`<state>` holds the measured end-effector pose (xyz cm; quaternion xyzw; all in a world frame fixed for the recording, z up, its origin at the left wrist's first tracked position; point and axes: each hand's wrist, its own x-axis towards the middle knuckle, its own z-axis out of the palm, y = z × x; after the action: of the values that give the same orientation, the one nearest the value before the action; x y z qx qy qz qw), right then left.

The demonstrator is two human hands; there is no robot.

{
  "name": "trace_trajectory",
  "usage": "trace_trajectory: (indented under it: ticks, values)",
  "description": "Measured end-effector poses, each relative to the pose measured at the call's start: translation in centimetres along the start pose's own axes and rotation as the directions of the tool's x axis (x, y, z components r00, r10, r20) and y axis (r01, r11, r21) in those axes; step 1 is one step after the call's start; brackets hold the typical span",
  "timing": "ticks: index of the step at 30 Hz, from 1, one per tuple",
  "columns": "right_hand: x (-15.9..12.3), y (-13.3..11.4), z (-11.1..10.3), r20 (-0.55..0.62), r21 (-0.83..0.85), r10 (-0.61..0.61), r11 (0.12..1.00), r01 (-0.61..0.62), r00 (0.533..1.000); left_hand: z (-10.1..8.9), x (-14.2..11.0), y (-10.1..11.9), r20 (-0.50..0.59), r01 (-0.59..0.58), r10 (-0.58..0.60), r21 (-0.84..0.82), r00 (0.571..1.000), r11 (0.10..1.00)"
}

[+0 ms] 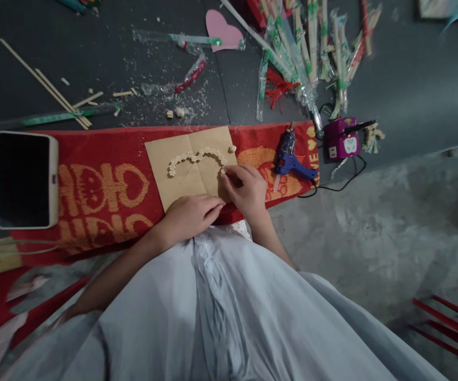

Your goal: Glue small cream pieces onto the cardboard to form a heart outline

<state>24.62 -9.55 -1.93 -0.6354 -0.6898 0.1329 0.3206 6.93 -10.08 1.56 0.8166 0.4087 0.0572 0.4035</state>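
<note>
A folded-creased sheet of brown paper (159, 164) lies on a red towel (129, 143). On it, small pale wooden pieces (187, 157) form a curved outline like the top of a heart. At the outline's right end, the thumb and forefinger of my right hand (249, 191) are pinched together; whatever is between them is too small to make out. My left hand (191, 214) rests flat along the paper's lower edge, fingers stretched out and holding nothing. A small cluster of pieces (232, 149) sits by the paper's right edge.
A blue glue gun (292, 161) lies on the towel to the right, its cord running towards a purple power socket (342, 140). To the left is a tablet-like device (26, 180). Wrapped chopsticks (312, 42), a pink paper heart (224, 32) and wood crumbs cover parts of the dark table.
</note>
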Motion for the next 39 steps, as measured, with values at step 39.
trace_trajectory:
  ticks: [39]
  values:
    - [0.0, 0.7, 0.1, 0.013, 0.056, 0.072, 0.996, -0.073, 0.997, 0.7, 3.2, -0.6, -0.282, 0.185, -0.124, 0.203, 0.951, 0.961]
